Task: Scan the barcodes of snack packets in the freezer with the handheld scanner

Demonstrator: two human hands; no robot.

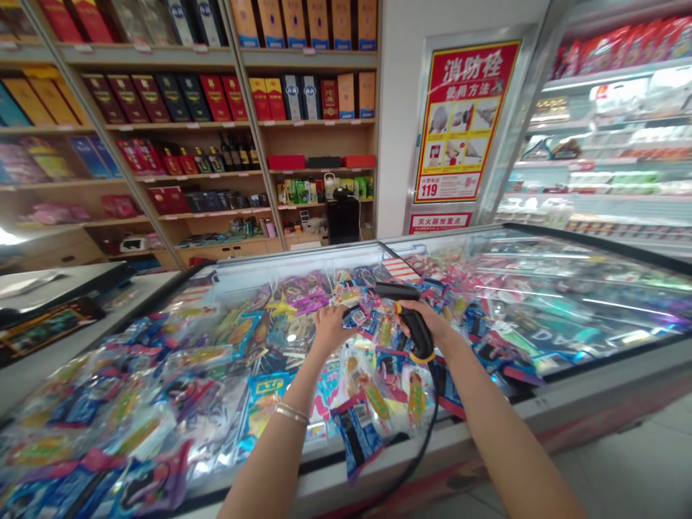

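My right hand (432, 326) is wrapped around the grip of a black barcode scanner (419, 333) with yellow trim. Its head points left, and a black cable (431, 422) hangs down from the handle. Just left of the scanner, my left hand (329, 330) holds the edge of a small blue and purple snack packet (357, 315), with a white barcode label showing. Under both hands, many packaged snacks lie loose on the glass top of a chest freezer. Among them are a clear packet (377, 404) with a yellow-green food inside and a dark blue packet (357, 436).
More packets (86, 396) cover the left part of the freezer top. A counter (21, 360) adjoins the freezer at left. Behind stand shelves of boxes (189, 97) and a black monitor (343, 218); a lit display fridge (605, 151) is at right.
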